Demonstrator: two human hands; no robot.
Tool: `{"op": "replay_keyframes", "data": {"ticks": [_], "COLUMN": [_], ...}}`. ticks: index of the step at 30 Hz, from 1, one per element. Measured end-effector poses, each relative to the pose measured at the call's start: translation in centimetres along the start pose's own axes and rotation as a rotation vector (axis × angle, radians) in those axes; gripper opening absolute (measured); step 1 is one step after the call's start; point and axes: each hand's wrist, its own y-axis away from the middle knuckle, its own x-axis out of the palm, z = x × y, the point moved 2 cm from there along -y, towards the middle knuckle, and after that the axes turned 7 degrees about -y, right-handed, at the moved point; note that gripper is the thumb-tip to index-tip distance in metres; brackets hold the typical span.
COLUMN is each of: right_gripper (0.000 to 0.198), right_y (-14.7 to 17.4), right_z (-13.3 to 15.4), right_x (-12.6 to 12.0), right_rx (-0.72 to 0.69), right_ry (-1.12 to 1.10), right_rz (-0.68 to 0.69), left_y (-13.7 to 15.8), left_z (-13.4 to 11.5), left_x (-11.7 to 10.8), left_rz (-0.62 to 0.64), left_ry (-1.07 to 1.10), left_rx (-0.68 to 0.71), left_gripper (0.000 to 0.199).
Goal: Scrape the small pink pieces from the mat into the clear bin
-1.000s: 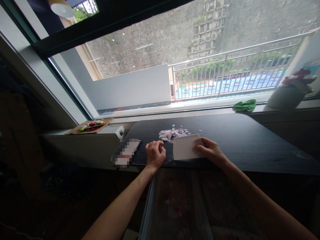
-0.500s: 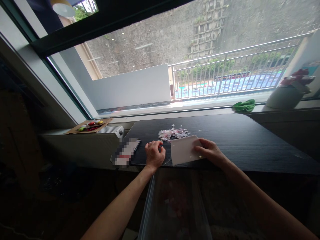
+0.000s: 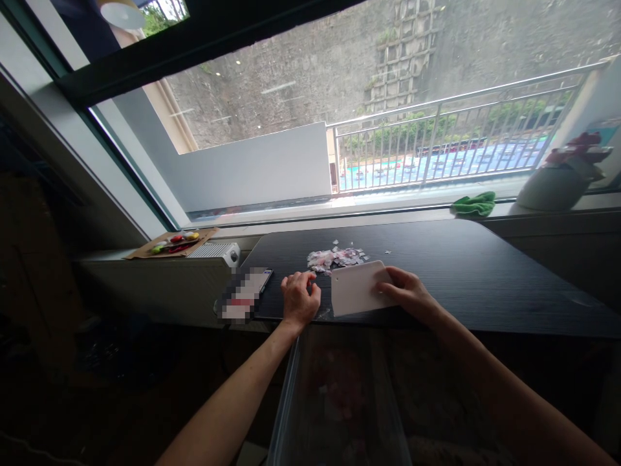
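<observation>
My right hand (image 3: 405, 291) grips a thin white flat scraper-like plate (image 3: 356, 289) by its right edge, thumb on the near face. The plate has rounded corners and a small hole near its left top corner. It stands tilted above the dark table (image 3: 451, 272). Left of the plate, my left hand (image 3: 301, 299) is closed with curled fingers; what lies inside them, if anything, is hidden. Just beyond both hands is a pile of small white and pinkish flakes (image 3: 334, 259), its near side partly covered by the plate.
A phone (image 3: 247, 294) lies at the table's left edge. Below the near edge stands a clear plastic bin (image 3: 286, 401) with pale pieces inside. A green cloth (image 3: 474, 204) and a pale vase-like pot (image 3: 553, 188) rest on the sill. Cardboard with colourful items (image 3: 174, 244) sits on the radiator.
The small yellowish specks at the plate's lower edge are no longer seen. The plate has tilted very slightly; my left hand has hardly moved.
</observation>
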Motion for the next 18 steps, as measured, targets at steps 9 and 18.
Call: {"op": "replay_keyframes", "data": {"ticks": [9, 18], "right_gripper": [0.046, 0.040], "right_y": [-1.4, -1.6], "right_z": [-1.4, -1.0], "right_x": [-0.8, 0.0], "right_rx": [-0.111, -0.098], "right_ry": [0.042, 0.052], "right_rz": [-0.322, -0.244], "left_y": [0.2, 0.0], "left_z": [-0.8, -0.3], "left_x": [-0.1, 0.0], "left_rz": [0.139, 0.106], "left_ry": [-0.064, 0.043], "left_rx": [0.095, 0.034], "left_gripper": [0.020, 0.020]}}
